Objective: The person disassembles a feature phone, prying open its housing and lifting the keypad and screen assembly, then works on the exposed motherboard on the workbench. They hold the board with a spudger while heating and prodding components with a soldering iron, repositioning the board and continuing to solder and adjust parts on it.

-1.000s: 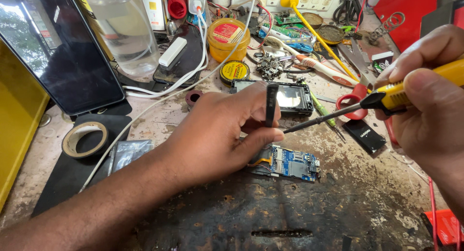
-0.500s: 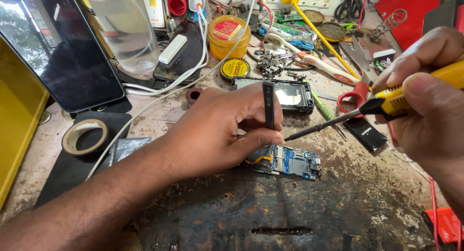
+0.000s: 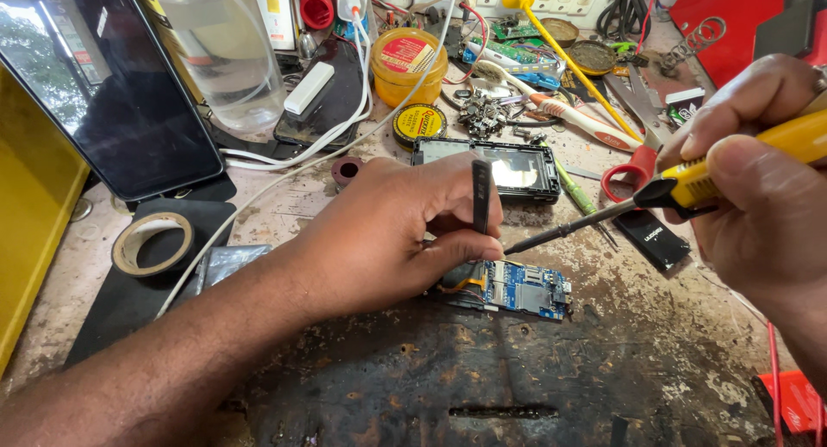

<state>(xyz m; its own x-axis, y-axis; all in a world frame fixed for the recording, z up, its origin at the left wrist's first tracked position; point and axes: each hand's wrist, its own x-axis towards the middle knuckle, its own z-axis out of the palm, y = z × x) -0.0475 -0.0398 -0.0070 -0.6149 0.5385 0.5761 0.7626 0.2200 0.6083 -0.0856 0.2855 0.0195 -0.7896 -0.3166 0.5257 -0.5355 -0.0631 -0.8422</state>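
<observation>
The left hand [image 3: 388, 232] is staying pressed on the blue board [image 3: 527, 288] lying mid-bench, fingers pinched on upright tweezers [image 3: 481, 195]. The right hand [image 3: 762, 180] is gripping the yellow iron [image 3: 689, 187] closed-fisted; since a second ago its tip has been easing nearer the tweezers, now just beside them above the board. Clutter is crowding the far edge behind the phone frame [image 3: 487, 167]; scorched bare bench [image 3: 482, 378] is lying open nearer the person.
</observation>
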